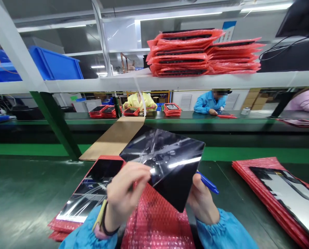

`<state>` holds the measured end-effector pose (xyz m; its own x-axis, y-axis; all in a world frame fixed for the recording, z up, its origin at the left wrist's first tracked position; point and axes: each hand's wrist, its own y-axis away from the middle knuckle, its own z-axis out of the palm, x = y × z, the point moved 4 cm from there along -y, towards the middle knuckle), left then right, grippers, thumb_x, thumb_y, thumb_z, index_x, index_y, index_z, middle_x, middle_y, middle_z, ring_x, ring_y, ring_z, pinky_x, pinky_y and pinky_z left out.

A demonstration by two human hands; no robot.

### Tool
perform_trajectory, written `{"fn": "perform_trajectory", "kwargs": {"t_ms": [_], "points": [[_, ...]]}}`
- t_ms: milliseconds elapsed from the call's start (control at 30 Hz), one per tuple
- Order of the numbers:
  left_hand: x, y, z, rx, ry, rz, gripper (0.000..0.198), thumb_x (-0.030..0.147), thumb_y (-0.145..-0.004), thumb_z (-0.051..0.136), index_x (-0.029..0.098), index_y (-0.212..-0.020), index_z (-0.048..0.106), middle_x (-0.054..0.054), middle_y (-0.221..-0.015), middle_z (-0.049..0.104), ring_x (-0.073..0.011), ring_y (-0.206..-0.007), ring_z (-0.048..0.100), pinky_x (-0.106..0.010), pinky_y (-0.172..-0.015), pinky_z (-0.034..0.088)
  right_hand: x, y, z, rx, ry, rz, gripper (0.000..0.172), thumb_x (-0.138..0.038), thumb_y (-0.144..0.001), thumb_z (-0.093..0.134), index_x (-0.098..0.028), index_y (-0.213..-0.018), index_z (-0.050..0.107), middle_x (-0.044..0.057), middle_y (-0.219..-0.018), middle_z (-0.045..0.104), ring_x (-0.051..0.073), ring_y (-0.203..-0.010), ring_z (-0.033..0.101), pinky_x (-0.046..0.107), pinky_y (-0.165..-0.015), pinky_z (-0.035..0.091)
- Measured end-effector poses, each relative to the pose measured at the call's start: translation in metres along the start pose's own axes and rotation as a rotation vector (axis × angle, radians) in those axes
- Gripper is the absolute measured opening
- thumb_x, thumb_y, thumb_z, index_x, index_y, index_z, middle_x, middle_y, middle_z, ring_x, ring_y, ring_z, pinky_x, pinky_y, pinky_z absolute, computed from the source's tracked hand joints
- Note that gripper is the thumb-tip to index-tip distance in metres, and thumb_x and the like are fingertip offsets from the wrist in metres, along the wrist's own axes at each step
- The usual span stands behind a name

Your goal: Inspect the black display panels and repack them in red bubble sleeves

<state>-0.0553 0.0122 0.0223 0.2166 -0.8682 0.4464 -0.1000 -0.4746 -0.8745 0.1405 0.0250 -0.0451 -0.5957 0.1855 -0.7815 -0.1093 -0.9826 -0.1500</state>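
Note:
A glossy black tablet screen (167, 155) is tilted in the air, its face creased with reflections like clear film. My right hand (202, 200) grips its right edge, thumb in front, with the other fingers hidden behind. A blue pen (207, 183) sticks out from that same hand. Over the screen's lower left edge, my left hand (128, 190) has thumb and forefinger pinched together; what lies between them is too small to make out. Beneath both hands lies a red bubble-wrap bag (157, 221). To the left, another black screen (92, 190) rests on red bubble wrap.
On the right, a panel with a silvery back (289, 197) tops a red bubble-wrap stack. Brown cardboard (113, 138) leans behind the screen. Wrapped screens (183, 52) are piled on the overhead shelf (92, 85). A green post (58, 124) stands left. Co-workers sit across the bench.

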Motion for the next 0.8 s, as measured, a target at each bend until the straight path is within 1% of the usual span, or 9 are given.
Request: {"fn": "perform_trajectory", "kwargs": {"t_ms": [67, 133, 200, 267, 333, 400, 533, 633, 800], "points": [[-0.019, -0.003, -0.004, 0.139, 0.034, -0.273, 0.010, 0.016, -0.086, 0.062, 0.024, -0.084, 0.067, 0.002, -0.068, 0.070, -0.0125, -0.059, 0.065, -0.022, -0.060, 0.051, -0.001, 0.001, -0.017, 0.046, -0.012, -0.038, 0.059, -0.069, -0.053, 0.079, -0.030, -0.097, 0.072, 0.007, -0.096, 0.078, 0.034, -0.089, 0.073, 0.051, -0.084, 0.056], [-0.037, -0.005, -0.002, 0.129, 0.153, -0.507, 0.008, 0.029, -0.091, 0.058, 0.023, -0.086, 0.059, 0.004, -0.057, 0.065, -0.0099, -0.045, 0.057, -0.019, -0.047, 0.046, -0.003, 0.002, -0.034, 0.085, -0.009, -0.085, 0.062, -0.080, -0.057, 0.068, -0.032, -0.095, 0.074, 0.007, -0.096, 0.078, 0.035, -0.094, 0.072, 0.053, -0.087, 0.055], [-0.049, -0.008, 0.004, 0.078, 0.355, -0.670, 0.016, 0.039, -0.090, 0.058, 0.024, -0.088, 0.053, 0.005, -0.057, 0.065, -0.0110, -0.045, 0.059, -0.020, -0.047, 0.048, -0.006, 0.003, -0.046, 0.094, 0.017, -0.119, 0.068, -0.089, -0.057, 0.056, -0.033, -0.089, 0.077, 0.007, -0.093, 0.078, 0.036, -0.091, 0.073, 0.054, -0.084, 0.056], [-0.054, -0.012, 0.010, 0.078, 0.573, -0.766, 0.021, 0.041, -0.087, 0.062, 0.024, -0.086, 0.051, 0.005, -0.064, 0.066, -0.0119, -0.056, 0.064, -0.022, -0.056, 0.054, -0.010, 0.005, -0.048, 0.058, 0.050, -0.125, 0.074, -0.094, -0.055, 0.049, -0.032, -0.084, 0.079, 0.009, -0.090, 0.079, 0.037, -0.086, 0.073, 0.054, -0.079, 0.059], [-0.053, -0.016, 0.014, 0.155, 0.778, -0.784, 0.020, 0.036, -0.084, 0.068, 0.024, -0.083, 0.052, 0.006, -0.071, 0.066, -0.0102, -0.064, 0.065, -0.020, -0.061, 0.055, -0.013, 0.008, -0.043, 0.019, 0.040, -0.103, 0.075, -0.094, -0.055, 0.048, -0.031, -0.083, 0.079, 0.010, -0.090, 0.079, 0.037, -0.085, 0.074, 0.053, -0.077, 0.059], [-0.051, -0.018, 0.014, 0.305, 0.892, -0.750, 0.015, 0.030, -0.082, 0.070, 0.024, -0.082, 0.056, 0.008, -0.077, 0.066, -0.0080, -0.068, 0.065, -0.018, -0.065, 0.054, -0.015, 0.009, -0.033, -0.016, 0.003, -0.039, 0.073, -0.092, -0.057, 0.051, -0.029, -0.082, 0.079, 0.010, -0.087, 0.079, 0.037, -0.082, 0.074, 0.053, -0.075, 0.060], [-0.048, -0.015, 0.006, 0.604, 0.851, -0.722, 0.006, 0.031, -0.085, 0.064, 0.024, -0.086, 0.065, 0.006, -0.100, 0.071, -0.0115, -0.097, 0.065, -0.024, -0.088, 0.053, -0.019, 0.007, -0.010, 0.033, -0.008, 0.003, 0.057, -0.078, -0.062, 0.067, -0.028, -0.087, 0.077, 0.009, -0.095, 0.079, 0.035, -0.094, 0.072, 0.050, -0.084, 0.058], [-0.046, -0.014, -0.002, 0.700, 0.818, -0.690, 0.012, 0.029, -0.090, 0.057, 0.023, -0.085, 0.066, 0.003, -0.105, 0.072, -0.0146, -0.106, 0.063, -0.030, -0.095, 0.051, -0.022, 0.006, 0.003, 0.089, 0.010, -0.084, 0.044, -0.063, -0.072, 0.072, -0.031, -0.102, 0.073, 0.006, -0.114, 0.074, 0.033, -0.115, 0.064, 0.047, -0.100, 0.051], [-0.049, -0.016, -0.013, 0.760, 0.824, -0.732, 0.022, 0.025, -0.094, 0.049, 0.020, -0.085, 0.068, 0.000, -0.098, 0.073, -0.0153, -0.101, 0.067, -0.032, -0.095, 0.052, -0.019, 0.021, 0.012, -0.088, 0.019, -0.091, 0.041, -0.051, -0.078, 0.071, -0.037, -0.117, 0.066, 0.002, -0.127, 0.068, 0.031, -0.121, 0.060, 0.046, -0.100, 0.051]]}}
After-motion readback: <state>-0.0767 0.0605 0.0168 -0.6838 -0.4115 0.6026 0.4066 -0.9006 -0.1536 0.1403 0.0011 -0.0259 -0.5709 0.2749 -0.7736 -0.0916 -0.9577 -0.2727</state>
